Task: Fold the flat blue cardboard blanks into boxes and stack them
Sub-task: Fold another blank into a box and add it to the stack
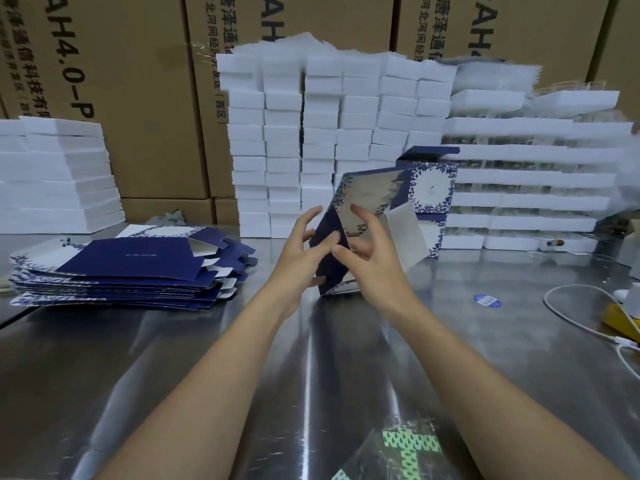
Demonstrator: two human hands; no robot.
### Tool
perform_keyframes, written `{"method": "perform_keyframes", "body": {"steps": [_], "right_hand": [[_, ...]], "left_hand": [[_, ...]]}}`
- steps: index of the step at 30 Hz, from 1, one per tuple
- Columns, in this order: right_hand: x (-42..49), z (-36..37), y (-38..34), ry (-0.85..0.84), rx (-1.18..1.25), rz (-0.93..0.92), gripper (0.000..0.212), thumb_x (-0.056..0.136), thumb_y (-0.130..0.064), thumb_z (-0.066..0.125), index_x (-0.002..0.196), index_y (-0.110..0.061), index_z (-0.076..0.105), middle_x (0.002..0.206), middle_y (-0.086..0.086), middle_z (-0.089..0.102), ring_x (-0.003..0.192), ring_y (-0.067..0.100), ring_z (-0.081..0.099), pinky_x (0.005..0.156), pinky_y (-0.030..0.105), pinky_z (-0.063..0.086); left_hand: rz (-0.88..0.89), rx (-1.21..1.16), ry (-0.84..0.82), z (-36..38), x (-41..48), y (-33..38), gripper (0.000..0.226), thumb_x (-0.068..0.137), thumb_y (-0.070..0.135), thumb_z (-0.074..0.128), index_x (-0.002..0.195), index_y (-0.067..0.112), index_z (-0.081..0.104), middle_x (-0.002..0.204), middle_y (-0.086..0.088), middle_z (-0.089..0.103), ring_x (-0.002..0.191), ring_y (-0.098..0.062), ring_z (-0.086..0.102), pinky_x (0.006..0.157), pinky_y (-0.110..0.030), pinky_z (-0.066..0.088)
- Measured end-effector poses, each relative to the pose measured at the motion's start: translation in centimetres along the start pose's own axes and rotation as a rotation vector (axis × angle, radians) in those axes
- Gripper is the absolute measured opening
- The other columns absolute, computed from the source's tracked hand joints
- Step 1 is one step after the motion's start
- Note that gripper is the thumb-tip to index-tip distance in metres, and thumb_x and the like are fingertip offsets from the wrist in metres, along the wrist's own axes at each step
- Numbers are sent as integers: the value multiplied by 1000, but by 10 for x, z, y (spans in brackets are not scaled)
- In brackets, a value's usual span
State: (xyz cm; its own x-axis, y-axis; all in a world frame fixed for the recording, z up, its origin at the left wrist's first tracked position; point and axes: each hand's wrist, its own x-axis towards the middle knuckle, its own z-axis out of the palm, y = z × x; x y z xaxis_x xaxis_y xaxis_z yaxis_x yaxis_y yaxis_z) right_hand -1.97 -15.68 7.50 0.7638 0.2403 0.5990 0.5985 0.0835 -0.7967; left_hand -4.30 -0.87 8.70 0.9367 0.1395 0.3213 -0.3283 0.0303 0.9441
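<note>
on the table [207, 358], a thick pile [121, 271] of flat blanks waits at the left of the frame, so most of the work is left. two boxes [434, 188] stand stacked at centre right, done. at centre you hold one blank [363, 195], half opened and tilted: your left hand [301, 251] pinches its dark side, your right hand [374, 265] curls round its printed face.
</note>
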Motion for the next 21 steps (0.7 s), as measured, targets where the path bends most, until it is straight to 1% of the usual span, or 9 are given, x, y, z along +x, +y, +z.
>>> {"method": "perform_keyframes", "body": {"steps": [3, 5, 7, 9, 13, 14, 17, 19, 21], "right_hand": [[1, 1, 0, 4, -26, -3, 52, 99, -6, 54, 145, -32, 50, 110, -18, 78, 106, 18, 76, 88, 38, 63], [2, 2, 1, 50, -61, -7, 51, 95, 0, 52, 134, -31, 57, 115, -21, 74, 111, 11, 72, 92, 35, 61], [1, 2, 4, 87, -118, 9, 50, 93, 2, 52, 129, -32, 59, 117, -20, 73, 113, 9, 70, 95, 38, 60], [-1, 2, 5, 95, -241, -28, 48, 93, -2, 53, 130, -32, 58, 116, -20, 73, 111, 4, 69, 93, 30, 59], [-4, 4, 0, 103, -514, -308, 40, 93, -4, 59, 128, -22, 64, 120, -11, 69, 113, 6, 64, 100, 28, 52], [-6, 6, -3, 115, -527, -381, 33, 94, -5, 59, 124, -18, 67, 117, -9, 69, 107, 6, 65, 95, 27, 53], [-12, 13, -12, 150, -549, -622, 16, 98, -7, 60, 109, -10, 71, 102, -5, 71, 82, 5, 63, 75, 23, 52], [-15, 14, -19, 224, -541, -744, 12, 99, -8, 60, 103, -8, 71, 93, -5, 69, 75, 4, 55, 71, 18, 45], [-15, 13, -26, 313, -485, -750, 12, 100, -11, 57, 100, -9, 69, 88, -8, 64, 70, 3, 51, 69, 14, 37]], "left_hand": [[-1, 5, 32, -1, 2, -6, 67, 92, 33, 82, 144, 57, 47, 123, 23, 60, 88, 11, 70, 72, -35, 66], [7, -4, 16, -2, 3, -8, 60, 92, 23, 82, 142, 40, 55, 108, 27, 71, 89, 7, 72, 64, -29, 63], [16, -34, 38, -1, 4, -10, 49, 92, 15, 82, 134, 30, 62, 109, 22, 74, 93, -4, 76, 64, -32, 64], [14, -38, 131, 1, 5, -11, 42, 93, 7, 78, 128, 26, 64, 122, 8, 71, 97, -16, 76, 66, -42, 66], [-7, 59, 365, -4, 15, -16, 32, 96, -1, 63, 122, 19, 64, 121, -4, 70, 106, -28, 71, 83, -53, 65], [-5, 108, 409, -6, 17, -17, 31, 96, -1, 58, 119, 19, 65, 118, -3, 71, 107, -29, 70, 83, -48, 64], [-15, 271, 539, -11, 21, -20, 31, 92, -1, 50, 110, 18, 67, 96, 5, 69, 97, -26, 66, 65, -28, 49], [-31, 268, 587, -14, 22, -21, 30, 92, -1, 49, 106, 21, 65, 90, 9, 64, 94, -27, 63, 71, -29, 46], [-48, 265, 614, -18, 22, -21, 31, 92, -1, 47, 105, 20, 64, 95, 3, 66, 95, -29, 63, 75, -32, 45]]}}
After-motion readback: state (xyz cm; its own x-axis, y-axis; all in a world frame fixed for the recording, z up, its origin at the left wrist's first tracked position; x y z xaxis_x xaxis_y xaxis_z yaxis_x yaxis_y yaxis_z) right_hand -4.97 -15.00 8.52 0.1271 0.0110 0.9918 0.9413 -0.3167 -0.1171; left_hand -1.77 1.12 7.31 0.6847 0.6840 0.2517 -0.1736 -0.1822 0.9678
